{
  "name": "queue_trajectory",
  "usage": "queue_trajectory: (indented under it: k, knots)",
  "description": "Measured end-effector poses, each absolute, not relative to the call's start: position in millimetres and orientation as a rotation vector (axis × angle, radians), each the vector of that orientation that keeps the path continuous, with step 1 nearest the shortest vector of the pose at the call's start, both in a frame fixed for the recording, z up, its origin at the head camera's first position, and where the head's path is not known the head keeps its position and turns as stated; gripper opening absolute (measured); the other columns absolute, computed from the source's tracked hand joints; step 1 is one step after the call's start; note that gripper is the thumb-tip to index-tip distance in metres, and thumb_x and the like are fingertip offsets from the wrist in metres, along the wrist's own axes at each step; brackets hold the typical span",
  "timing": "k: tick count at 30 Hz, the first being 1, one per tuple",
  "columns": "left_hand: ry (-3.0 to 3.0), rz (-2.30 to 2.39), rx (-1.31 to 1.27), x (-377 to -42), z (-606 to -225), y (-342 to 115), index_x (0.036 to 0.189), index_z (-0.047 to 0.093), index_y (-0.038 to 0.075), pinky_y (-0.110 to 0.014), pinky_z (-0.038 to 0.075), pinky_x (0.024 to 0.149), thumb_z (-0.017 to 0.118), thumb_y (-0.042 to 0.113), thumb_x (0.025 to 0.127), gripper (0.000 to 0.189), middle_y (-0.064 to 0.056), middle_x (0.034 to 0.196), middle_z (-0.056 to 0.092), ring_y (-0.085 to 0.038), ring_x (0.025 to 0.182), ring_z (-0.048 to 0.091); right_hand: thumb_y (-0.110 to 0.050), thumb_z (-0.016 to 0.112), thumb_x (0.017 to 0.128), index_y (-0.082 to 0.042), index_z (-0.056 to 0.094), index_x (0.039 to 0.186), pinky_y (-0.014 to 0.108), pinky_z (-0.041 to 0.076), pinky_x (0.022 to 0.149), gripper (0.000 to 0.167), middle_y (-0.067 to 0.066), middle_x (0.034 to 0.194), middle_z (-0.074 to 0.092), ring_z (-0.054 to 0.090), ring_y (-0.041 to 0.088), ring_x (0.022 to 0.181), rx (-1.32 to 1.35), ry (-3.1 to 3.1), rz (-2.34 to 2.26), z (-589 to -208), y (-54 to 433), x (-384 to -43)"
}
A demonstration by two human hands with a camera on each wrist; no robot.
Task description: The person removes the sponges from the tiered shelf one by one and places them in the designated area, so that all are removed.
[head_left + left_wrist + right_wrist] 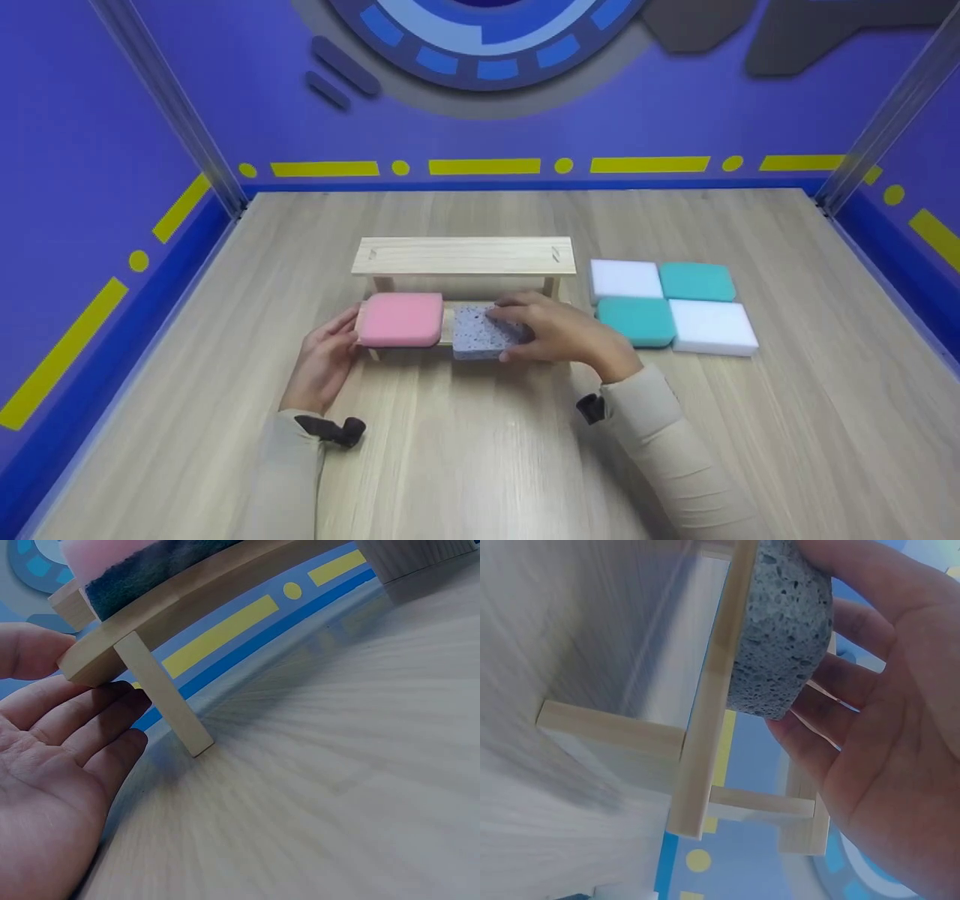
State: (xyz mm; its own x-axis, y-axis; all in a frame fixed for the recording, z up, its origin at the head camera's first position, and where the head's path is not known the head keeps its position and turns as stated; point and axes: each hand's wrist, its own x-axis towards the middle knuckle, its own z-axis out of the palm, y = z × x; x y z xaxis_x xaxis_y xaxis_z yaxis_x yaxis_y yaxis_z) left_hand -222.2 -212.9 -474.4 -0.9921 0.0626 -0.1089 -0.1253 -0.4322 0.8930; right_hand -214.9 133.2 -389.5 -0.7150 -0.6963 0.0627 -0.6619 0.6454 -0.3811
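Observation:
A small two-tier wooden rack point(463, 256) stands on the table. On the left of its lower board lies a pink sponge point(402, 319), whose dark green scouring layer point(142, 581) shows underneath in the left wrist view. My left hand point(324, 365) pinches the left end of that lower board point(94, 660), thumb on the end and fingers below. Farther right, my right hand point(566, 330) holds a grey, speckled, porous sponge point(480, 331) by its right side. The right wrist view shows this grey sponge point(784, 630) against the lower board point(705, 735).
Right of the rack, two white sponges point(626, 280) point(714, 328) and two teal sponges point(697, 282) point(636, 322) lie in a two-by-two block. Blue panels point(487, 135) with yellow markings border the wooden table point(480, 457) at the back and sides.

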Motion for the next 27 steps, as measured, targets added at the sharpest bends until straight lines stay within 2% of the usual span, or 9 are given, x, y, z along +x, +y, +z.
queue_trajectory:
  k: [9, 16, 27]
  knots:
    - [1.594, 2.561, -0.076, -223, -474, -213, 0.146, 0.027, -0.010, -0.021, 0.045, 0.099, 0.040, -0.012, 0.091, 0.056, -0.022, 0.152, 0.030, -0.008, 0.118, 0.055, -0.028, 0.074, 0.083, -0.006, 0.056, 0.134, 0.044, 0.040, 0.108, 0.058, 0.016, 0.138, 0.052, 0.047, 0.032, 0.129, -1.150, 2.762, -0.582, -388, 142, -212]
    - [1.592, 2.565, -0.067, -221, -475, -214, 0.146, 0.025, -0.011, -0.020, 0.044, 0.100, 0.038, -0.012, 0.092, 0.056, -0.024, 0.152, 0.029, -0.006, 0.115, 0.057, -0.027, 0.075, 0.082, -0.009, 0.055, 0.136, 0.045, 0.041, 0.107, 0.060, 0.014, 0.139, 0.051, 0.047, 0.030, 0.130, -1.072, 2.755, -0.587, -386, 150, -208]
    - [1.595, 2.566, -0.076, -221, -474, -214, 0.145, 0.028, -0.011, -0.022, 0.044, 0.103, 0.039, -0.012, 0.092, 0.054, -0.024, 0.151, 0.032, -0.007, 0.116, 0.057, -0.023, 0.076, 0.080, -0.008, 0.056, 0.135, 0.046, 0.042, 0.106, 0.060, 0.014, 0.139, 0.052, 0.046, 0.032, 0.130, -1.028, 2.741, -0.654, -384, 167, -202]
